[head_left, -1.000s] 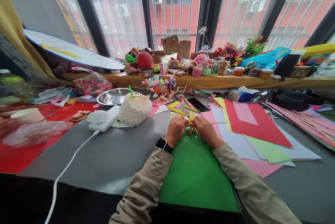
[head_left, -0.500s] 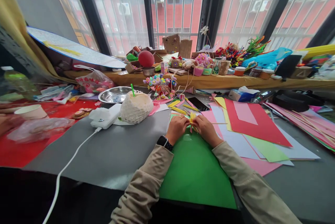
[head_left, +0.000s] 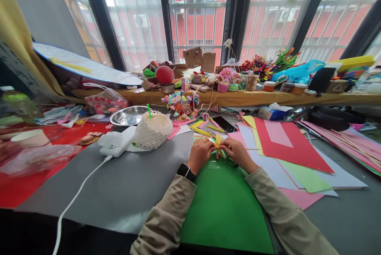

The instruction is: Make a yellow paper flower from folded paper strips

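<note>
Between my hands is a yellow paper flower (head_left: 218, 140) with narrow petals and a small pink piece hanging at its bottom. My left hand (head_left: 200, 155), with a black watch at the wrist, pinches the flower from the left. From the right, the fingertips of my right hand (head_left: 239, 152) are closed on it too. A thin wooden stick (head_left: 252, 149) pokes out to the right behind my right hand; its other end is hidden. Something dark shows under my right hand, too small to tell. Both hands are above the green mat (head_left: 226, 203).
Yellow paper strips (head_left: 202, 132) and a phone (head_left: 224, 124) lie beyond my hands. Coloured paper sheets (head_left: 293, 143) spread to the right. At left are a netted coconut (head_left: 153, 131), a white power strip (head_left: 116, 141) and a metal plate (head_left: 127, 116). Another person's hand (head_left: 6, 149) blurs at far left.
The view has tilted up slightly. My right fingers have shifted a little on the flower, and its petals show more openly. The dark thing under my right hand has come into sight.
</note>
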Demonstrator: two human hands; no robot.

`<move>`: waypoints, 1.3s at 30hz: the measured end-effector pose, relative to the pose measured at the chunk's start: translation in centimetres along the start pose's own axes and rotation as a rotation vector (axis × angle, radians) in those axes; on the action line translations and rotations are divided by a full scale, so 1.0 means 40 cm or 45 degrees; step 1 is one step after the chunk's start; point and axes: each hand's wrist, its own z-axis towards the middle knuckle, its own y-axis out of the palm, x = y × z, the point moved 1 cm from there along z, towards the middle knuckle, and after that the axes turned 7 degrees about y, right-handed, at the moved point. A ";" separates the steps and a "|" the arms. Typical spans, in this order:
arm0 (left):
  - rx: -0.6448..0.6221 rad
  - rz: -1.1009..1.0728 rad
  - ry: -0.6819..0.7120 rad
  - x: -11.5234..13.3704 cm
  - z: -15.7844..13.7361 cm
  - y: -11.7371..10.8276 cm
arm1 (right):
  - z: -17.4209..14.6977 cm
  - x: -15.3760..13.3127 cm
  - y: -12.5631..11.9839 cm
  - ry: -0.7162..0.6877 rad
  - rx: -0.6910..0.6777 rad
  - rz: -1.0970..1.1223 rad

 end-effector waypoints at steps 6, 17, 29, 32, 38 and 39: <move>0.023 0.005 0.038 0.000 0.001 0.005 | -0.005 -0.006 0.011 -0.016 0.089 -0.105; 0.023 -0.001 0.034 0.001 0.001 0.005 | -0.005 -0.018 0.010 0.013 0.079 -0.097; 0.038 -0.026 0.057 0.001 0.003 0.000 | -0.002 -0.013 0.010 0.004 0.051 -0.081; 0.046 -0.022 0.058 0.001 0.004 -0.001 | 0.000 -0.012 0.001 0.008 0.012 -0.035; 0.062 -0.013 0.082 0.004 0.006 -0.001 | 0.005 -0.004 -0.017 0.128 -0.043 0.080; 0.067 -0.012 0.091 0.004 0.005 -0.001 | 0.005 -0.003 -0.017 0.153 -0.043 0.074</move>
